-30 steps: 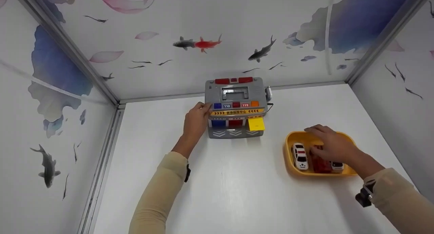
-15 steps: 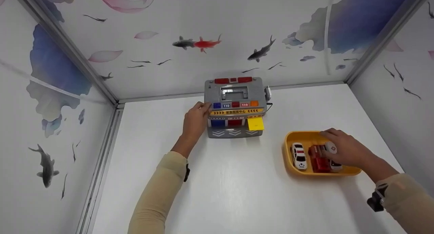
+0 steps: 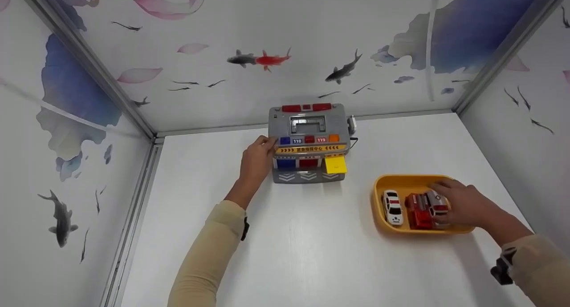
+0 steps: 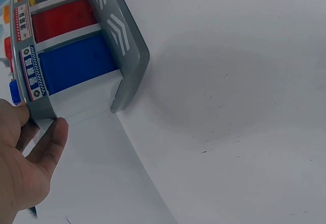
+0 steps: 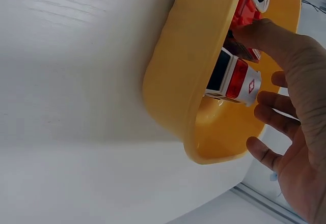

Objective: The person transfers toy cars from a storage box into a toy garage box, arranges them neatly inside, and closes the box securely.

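Observation:
My left hand pinches the front left corner of a grey toy garage between thumb and fingers. The garage has blue and red doors, and a yellow flap sticks out at its right. My right hand reaches into a yellow bin, its fingers spread about a white toy ambulance. In the right wrist view the thumb lies by the red toy fire truck, and the other fingers are loosely bent near the ambulance's rear. A white toy police car lies at the bin's left.
The white table ends at a patterned back wall, close behind the garage. Side walls stand left and right. A thin dark hook and a light grey part jut from the garage's right side.
My right hand has shifted right and slightly nearer the bin's front, from over the fire truck to the ambulance. More of both vehicles now shows. The left hand stays on the garage corner.

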Demonstrator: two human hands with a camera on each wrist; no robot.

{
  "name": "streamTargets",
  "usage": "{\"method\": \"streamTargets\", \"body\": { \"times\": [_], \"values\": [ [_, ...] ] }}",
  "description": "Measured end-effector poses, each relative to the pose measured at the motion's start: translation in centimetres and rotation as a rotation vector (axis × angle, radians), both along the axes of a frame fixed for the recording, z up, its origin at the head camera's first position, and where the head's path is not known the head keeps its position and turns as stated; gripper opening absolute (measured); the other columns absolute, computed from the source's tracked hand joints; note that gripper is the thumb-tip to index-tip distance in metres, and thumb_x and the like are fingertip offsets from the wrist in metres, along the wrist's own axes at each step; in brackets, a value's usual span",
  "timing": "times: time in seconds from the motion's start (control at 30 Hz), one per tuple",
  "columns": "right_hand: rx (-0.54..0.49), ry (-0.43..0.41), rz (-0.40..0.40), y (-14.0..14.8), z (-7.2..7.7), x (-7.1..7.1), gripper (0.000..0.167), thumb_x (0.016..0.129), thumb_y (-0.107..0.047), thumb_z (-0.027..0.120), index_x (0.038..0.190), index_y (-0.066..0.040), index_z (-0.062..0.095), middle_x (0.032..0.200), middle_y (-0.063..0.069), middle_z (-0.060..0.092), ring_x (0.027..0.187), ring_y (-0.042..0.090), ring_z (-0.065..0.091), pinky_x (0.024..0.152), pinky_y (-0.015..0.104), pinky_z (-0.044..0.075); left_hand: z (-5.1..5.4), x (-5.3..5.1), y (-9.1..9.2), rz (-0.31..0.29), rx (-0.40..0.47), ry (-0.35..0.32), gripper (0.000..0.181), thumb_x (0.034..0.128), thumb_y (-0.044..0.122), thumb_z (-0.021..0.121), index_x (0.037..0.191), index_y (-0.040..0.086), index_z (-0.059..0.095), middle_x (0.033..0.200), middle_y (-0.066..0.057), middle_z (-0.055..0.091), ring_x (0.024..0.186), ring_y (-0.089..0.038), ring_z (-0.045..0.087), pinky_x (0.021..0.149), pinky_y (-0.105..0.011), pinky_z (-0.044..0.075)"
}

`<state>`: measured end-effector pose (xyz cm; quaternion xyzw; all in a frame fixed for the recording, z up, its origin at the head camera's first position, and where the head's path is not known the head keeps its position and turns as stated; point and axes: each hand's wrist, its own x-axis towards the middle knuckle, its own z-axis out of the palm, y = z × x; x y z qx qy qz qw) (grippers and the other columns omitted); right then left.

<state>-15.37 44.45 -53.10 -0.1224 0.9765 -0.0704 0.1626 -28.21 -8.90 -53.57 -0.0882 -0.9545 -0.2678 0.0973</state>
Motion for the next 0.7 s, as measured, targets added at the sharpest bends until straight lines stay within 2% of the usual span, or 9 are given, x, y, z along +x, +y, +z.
{"method": "streamTargets", "body": {
  "times": [0.17, 0.3, 0.43, 0.7],
  "values": [
    [0.027, -0.004, 0.013, 0.2, 0.1, 0.2, 0.102, 0.077, -0.047, 0.1, 0.156, 0.0, 0.055, 0.156, 0.033, 0.05, 0.131, 0.055, 0.059, 0.11, 0.081, 0.045, 0.0, 0.0, 0.0, 0.01, 0.002, -0.015, 0.036, 0.1144, 0.029, 0.064, 0.145, 0.013, 0.074, 0.133, -0.006, 0.076, 0.12, -0.028, 0.078, 0.102, -0.043, 0.066],
    [0.051, 0.012, 0.035, 0.2, -0.1, 0.5, 0.106, 0.075, -0.049, 0.101, 0.157, 0.0, 0.054, 0.155, 0.032, 0.05, 0.128, 0.054, 0.061, 0.108, 0.081, 0.045, 0.0, 0.1, -0.1, 0.003, 0.008, -0.021, 0.036, 0.1144, 0.028, 0.064, 0.146, 0.013, 0.073, 0.135, -0.007, 0.076, 0.121, -0.029, 0.078, 0.103, -0.042, 0.066],
    [0.084, 0.039, 0.061, 0.2, -0.6, 0.6, 0.11, 0.073, -0.051, 0.102, 0.158, 0.0, 0.053, 0.155, 0.033, 0.051, 0.13, 0.055, 0.06, 0.106, 0.08, 0.044, 0.0, 0.1, -0.1, 0.002, 0.014, -0.011, 0.036, 0.1141, 0.027, 0.064, 0.146, 0.013, 0.074, 0.134, -0.007, 0.076, 0.12, -0.029, 0.079, 0.102, -0.043, 0.066],
    [0.119, 0.074, 0.091, 0.4, -1.6, 0.7, 0.11, 0.073, -0.047, 0.103, 0.159, 0.0, 0.054, 0.156, 0.031, 0.055, 0.137, 0.052, 0.054, 0.104, 0.078, 0.043, 0.1, 0.2, 0.1, 0.007, 0.016, -0.019, 0.036, 0.1137, 0.026, 0.065, 0.147, 0.013, 0.073, 0.133, -0.006, 0.076, 0.12, -0.027, 0.078, 0.101, -0.041, 0.066]
  ]
}}
